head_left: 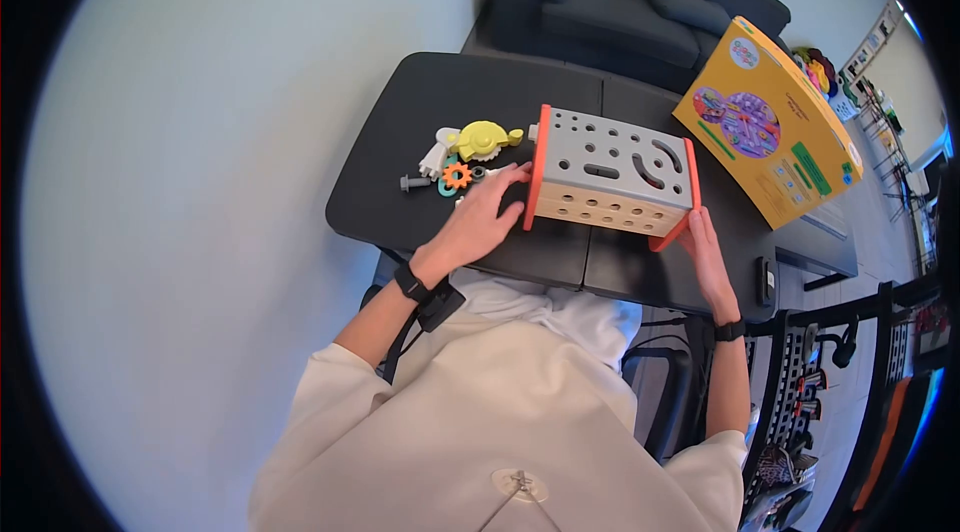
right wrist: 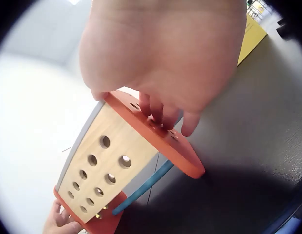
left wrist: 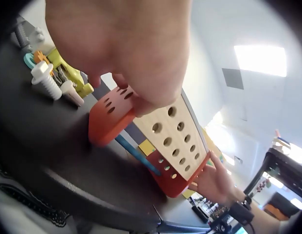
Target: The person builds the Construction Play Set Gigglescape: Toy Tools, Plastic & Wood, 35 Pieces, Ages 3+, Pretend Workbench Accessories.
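Observation:
A toy workbench [head_left: 610, 164] stands on the black table, with a grey perforated top, pale wooden holed side, red end panels and a blue rod [right wrist: 150, 184] low between them. My left hand [head_left: 478, 222] touches the left red panel [left wrist: 109, 114], fingers on its outer face and thumb near its front edge. At the opposite end, my right hand [head_left: 708, 257] rests fingers against the outside of the right red panel [right wrist: 161, 139]. Left of the workbench lie an orange gear [head_left: 457, 175], a yellow toy piece [head_left: 483, 139], a grey bolt [head_left: 415, 184] and a white screw [left wrist: 46, 80].
A large yellow box [head_left: 770, 122] stands tilted behind the workbench at the right. The black table [head_left: 400, 122] has a seam across its middle. A small black device [head_left: 765, 280] lies by its right edge. Beyond is a dark sofa [head_left: 620, 7].

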Available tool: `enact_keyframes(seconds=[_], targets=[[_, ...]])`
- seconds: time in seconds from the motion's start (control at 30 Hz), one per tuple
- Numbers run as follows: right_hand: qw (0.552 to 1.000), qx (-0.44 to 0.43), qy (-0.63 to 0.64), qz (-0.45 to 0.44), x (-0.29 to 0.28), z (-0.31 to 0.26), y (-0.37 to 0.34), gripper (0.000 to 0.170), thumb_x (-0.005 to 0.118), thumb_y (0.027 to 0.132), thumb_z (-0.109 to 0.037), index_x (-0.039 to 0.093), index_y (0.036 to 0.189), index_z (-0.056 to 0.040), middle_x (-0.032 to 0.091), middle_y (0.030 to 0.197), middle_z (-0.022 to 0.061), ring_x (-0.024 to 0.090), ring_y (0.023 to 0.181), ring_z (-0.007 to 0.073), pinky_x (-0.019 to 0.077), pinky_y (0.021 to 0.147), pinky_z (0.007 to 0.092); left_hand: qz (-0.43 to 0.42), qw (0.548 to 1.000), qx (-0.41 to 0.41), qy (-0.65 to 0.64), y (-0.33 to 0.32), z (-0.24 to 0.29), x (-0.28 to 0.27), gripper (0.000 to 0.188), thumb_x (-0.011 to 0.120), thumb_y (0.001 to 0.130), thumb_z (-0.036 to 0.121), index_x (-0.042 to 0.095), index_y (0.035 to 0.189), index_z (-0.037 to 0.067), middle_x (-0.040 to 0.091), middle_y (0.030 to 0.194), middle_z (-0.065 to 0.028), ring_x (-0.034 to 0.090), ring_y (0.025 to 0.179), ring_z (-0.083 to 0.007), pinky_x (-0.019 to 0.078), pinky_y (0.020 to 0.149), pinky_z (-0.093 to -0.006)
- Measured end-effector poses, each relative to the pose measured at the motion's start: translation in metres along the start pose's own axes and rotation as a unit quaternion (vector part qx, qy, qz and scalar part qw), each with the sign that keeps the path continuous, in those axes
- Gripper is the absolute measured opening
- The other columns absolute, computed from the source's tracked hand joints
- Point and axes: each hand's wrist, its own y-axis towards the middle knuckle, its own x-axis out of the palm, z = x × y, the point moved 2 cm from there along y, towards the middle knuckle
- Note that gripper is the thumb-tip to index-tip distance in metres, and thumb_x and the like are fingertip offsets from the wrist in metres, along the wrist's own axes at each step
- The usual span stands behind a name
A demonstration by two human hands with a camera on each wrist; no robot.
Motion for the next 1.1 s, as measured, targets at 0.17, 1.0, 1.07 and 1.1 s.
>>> enact_keyframes(seconds=[0.17, 1.0, 1.07, 1.1], targets=[[0.914, -0.03, -0.405, -0.003, 0.002, -0.046, -0.029, 0.032, 0.059, 0.112, -0.031, 0.066, 0.118, -0.0008, 0.076, 0.097, 0.0173, 0.073, 0.091, 0.0344, 0.0541, 0.084, 0.039, 0.134, 0.959, 0.021, 0.249, -0.006, -0.032, -0.066, 0.028, 0.063, 0.095, -0.002, 0.069, 0.123, 0.004, 0.071, 0.131, -0.0142, 0.063, 0.125, -0.0372, 0.0514, 0.105, -0.0477], [0.885, -0.331, -0.316, -0.084, 0.176, -0.082, -0.075, 0.051, 0.079, 0.095, -0.008, 0.062, 0.144, -0.0118, 0.073, 0.104, 0.0094, 0.075, 0.087, 0.0287, 0.0599, 0.072, 0.0418, -0.007, 0.989, -0.109, -0.097, -0.024, 0.061, -0.016, 0.031, 0.087, 0.094, 0.021, 0.064, 0.094, 0.001, 0.07, 0.081, -0.002, 0.057, 0.07, -0.0063, 0.0483, 0.064, -0.0265], [0.889, -0.318, -0.323, -0.064, 0.18, -0.071, -0.075, 0.048, 0.078, 0.096, -0.007, 0.063, 0.141, -0.0106, 0.072, 0.103, 0.0095, 0.074, 0.085, 0.0288, 0.0592, 0.071, 0.0423, -0.042, 0.986, -0.1, -0.124, -0.023, 0.065, 0.003, 0.028, 0.085, 0.096, 0.02, 0.065, 0.101, 0.001, 0.074, 0.09, -0.0034, 0.063, 0.073, -0.0078, 0.0526, 0.069, -0.0263], [0.893, -0.308, -0.326, -0.049, 0.18, -0.066, -0.074, 0.045, 0.078, 0.096, -0.006, 0.064, 0.139, -0.0094, 0.072, 0.101, 0.0096, 0.074, 0.084, 0.0289, 0.0586, 0.07, 0.0427, -0.046, 0.986, -0.099, -0.127, -0.021, 0.064, 0.009, 0.028, 0.085, 0.096, 0.02, 0.065, 0.101, 0.001, 0.074, 0.09, -0.0034, 0.063, 0.073, -0.0078, 0.0526, 0.069, -0.0263]])
